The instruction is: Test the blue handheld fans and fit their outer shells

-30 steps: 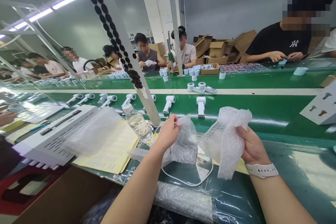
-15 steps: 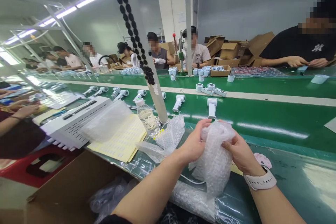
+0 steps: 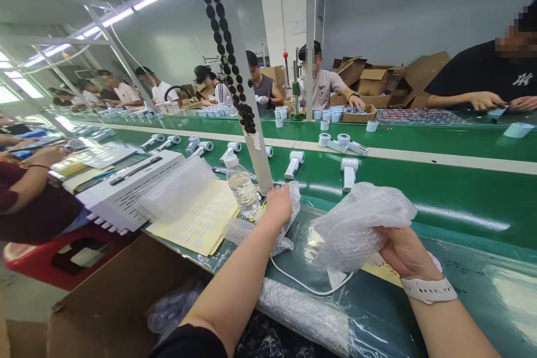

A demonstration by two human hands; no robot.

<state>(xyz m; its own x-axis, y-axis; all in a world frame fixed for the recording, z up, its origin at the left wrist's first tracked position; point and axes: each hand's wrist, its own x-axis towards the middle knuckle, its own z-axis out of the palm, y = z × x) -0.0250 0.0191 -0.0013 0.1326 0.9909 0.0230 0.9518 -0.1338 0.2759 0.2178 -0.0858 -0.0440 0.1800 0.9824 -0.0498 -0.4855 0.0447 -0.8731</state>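
My right hand, with a white watch strap at its wrist, is closed on a crumpled piece of bubble wrap; what the wrap may contain cannot be made out. Out to the left, my left hand is at the foot of the grey post, its fingers bent together and their tips hidden. Close by it are a clear water bottle and another bubble wrap piece. A white cable curves out below the held wrap. Along the bench's near edge lies a bubble wrap roll.
The grey post with black round pads rises ahead. White handheld devices lie on the green conveyor. Left are yellow sheets, a white slotted box and a red stool. Co-workers sit across the conveyor.
My left hand has let go of the bubble wrap and moved left to the post's foot. My right hand has shifted slightly right, still holding the wrap. The view has turned slightly left.
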